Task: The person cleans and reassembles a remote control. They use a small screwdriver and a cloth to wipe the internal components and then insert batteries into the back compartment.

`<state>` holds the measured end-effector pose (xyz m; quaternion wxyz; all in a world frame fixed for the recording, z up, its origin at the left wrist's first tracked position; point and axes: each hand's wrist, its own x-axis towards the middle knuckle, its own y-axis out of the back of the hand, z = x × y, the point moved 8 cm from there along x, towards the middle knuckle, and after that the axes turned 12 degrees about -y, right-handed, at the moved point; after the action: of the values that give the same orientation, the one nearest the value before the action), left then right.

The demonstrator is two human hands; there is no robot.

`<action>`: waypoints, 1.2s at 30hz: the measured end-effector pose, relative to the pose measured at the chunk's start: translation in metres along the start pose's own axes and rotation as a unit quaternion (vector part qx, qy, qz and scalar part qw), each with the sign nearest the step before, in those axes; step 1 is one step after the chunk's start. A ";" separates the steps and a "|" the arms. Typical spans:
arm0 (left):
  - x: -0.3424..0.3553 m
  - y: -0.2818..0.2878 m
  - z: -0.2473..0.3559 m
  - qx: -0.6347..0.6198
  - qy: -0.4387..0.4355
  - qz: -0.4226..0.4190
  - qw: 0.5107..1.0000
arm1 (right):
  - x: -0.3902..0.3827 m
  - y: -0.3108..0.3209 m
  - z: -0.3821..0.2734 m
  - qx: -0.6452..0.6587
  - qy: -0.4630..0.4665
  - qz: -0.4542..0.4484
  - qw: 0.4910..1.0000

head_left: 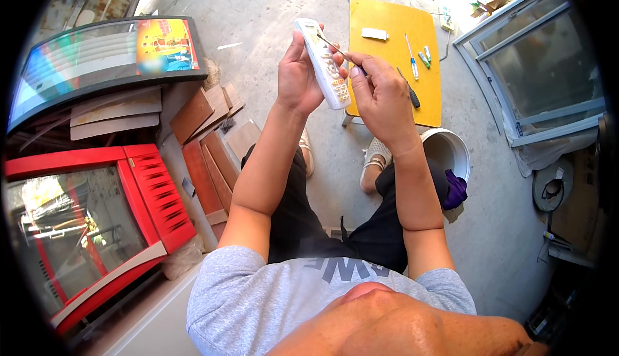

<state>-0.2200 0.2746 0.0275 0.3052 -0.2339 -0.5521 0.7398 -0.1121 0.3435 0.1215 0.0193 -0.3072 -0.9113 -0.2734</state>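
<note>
My left hand (301, 75) is wrapped around a white remote control (324, 66), tilted with its button side up. In my right hand (382, 95) is a slim screwdriver (338, 49), its dark shaft lying across the upper part of the remote. Most of its handle is hidden by my fingers. Just beyond, on a yellow stool (387, 14), lie a small white cover (374, 33), a screwdriver with a blue-and-clear handle (413, 64) and two green batteries (424, 58). A black-handled screwdriver (412, 95) lies near my right wrist.
A white bucket (454, 146) stands by my right knee, with purple cloth (456, 189) beside it. Wood boards (207, 162), a red-framed glass cabinet (155, 195) and a curved display panel (109, 66) are at left. Window frames (541, 66) lean at right.
</note>
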 end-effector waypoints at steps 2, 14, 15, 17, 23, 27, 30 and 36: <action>0.000 0.000 0.001 0.006 -0.007 0.012 1.000 | -0.001 0.001 -0.002 -0.031 0.008 0.005 0.999; 0.003 0.003 0.005 -0.012 -0.022 -0.055 0.998 | -0.011 -0.007 -0.014 -0.025 0.024 -0.001 0.999; 0.003 0.004 0.005 -0.013 -0.022 -0.054 0.998 | -0.011 -0.008 -0.013 -0.028 0.026 -0.001 0.999; 0.003 0.004 0.006 -0.007 -0.027 -0.051 0.998 | -0.011 -0.011 -0.011 -0.031 0.026 0.000 0.999; 0.004 0.005 0.008 0.025 -0.049 -0.040 0.998 | -0.012 -0.016 -0.009 -0.035 0.033 0.010 0.999; 0.003 0.006 0.011 0.059 -0.075 -0.016 0.995 | -0.013 -0.018 -0.009 -0.046 0.026 0.008 0.999; 0.002 0.006 0.012 0.069 -0.082 -0.010 0.994 | -0.014 -0.018 -0.009 -0.048 0.016 0.002 0.999; 0.002 0.003 0.012 0.075 -0.087 -0.008 0.993 | -0.014 -0.019 -0.009 -0.044 0.016 0.005 0.999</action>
<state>-0.2298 0.2673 0.0282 0.2786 -0.1403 -0.5215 0.7942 -0.1125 0.3186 0.1171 0.0219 -0.3076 -0.8965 -0.3181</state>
